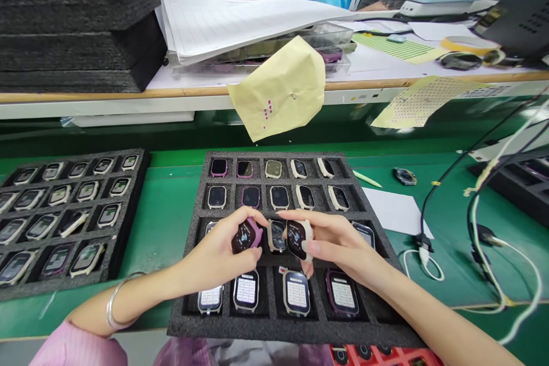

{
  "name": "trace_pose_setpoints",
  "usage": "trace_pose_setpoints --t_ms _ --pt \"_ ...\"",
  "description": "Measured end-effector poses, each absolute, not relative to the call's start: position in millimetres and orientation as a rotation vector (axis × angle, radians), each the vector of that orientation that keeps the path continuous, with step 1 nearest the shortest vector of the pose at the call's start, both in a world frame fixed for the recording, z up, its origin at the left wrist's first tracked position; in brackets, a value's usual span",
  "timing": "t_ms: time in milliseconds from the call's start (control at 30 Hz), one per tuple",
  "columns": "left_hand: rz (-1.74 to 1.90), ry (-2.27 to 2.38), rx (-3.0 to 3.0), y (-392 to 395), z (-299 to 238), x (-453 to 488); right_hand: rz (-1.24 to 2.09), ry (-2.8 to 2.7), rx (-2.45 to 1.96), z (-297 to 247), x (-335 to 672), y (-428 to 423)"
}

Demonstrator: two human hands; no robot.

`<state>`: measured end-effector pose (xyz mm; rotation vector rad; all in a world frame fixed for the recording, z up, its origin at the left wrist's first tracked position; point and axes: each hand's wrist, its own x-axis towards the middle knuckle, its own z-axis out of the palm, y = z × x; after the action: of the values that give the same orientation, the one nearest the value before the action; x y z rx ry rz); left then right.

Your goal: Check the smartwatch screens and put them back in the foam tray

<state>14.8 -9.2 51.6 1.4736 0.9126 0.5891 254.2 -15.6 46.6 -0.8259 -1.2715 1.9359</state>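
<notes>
A black foam tray (pixel 195 274) lies in front of me, its pockets filled with several smartwatch bodies. My left hand (pixel 221 254) pinches a pink-cased watch body (pixel 246 235) just above the tray's middle row. Close beside it, my right hand (pixel 338 246) pinches a white-cased watch body (pixel 299 238). Both screens are tilted toward me. Another watch body (pixel 277 235) sits in the pocket between the two hands. The watches in the near row (pixel 295 291) show lit white screens.
A second foam tray (pixel 128 206) of watch bodies lies at the left on the green belt (pixel 167 217). White paper (pixel 397 209), a loose watch (pixel 405 176) and cables (pixel 480 240) lie at the right. A raised shelf holds stacked foam (pixel 72 23), papers and a yellow envelope (pixel 281 88). Two people sit behind it.
</notes>
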Motion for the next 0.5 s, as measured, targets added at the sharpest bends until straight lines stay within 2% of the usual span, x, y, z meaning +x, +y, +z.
trace_pose_setpoints --t_ms 500 --pt "0.623 0.925 1.508 -10.5 53.5 16.2 1.888 -1.325 -0.833 46.5 254.5 -16.4"
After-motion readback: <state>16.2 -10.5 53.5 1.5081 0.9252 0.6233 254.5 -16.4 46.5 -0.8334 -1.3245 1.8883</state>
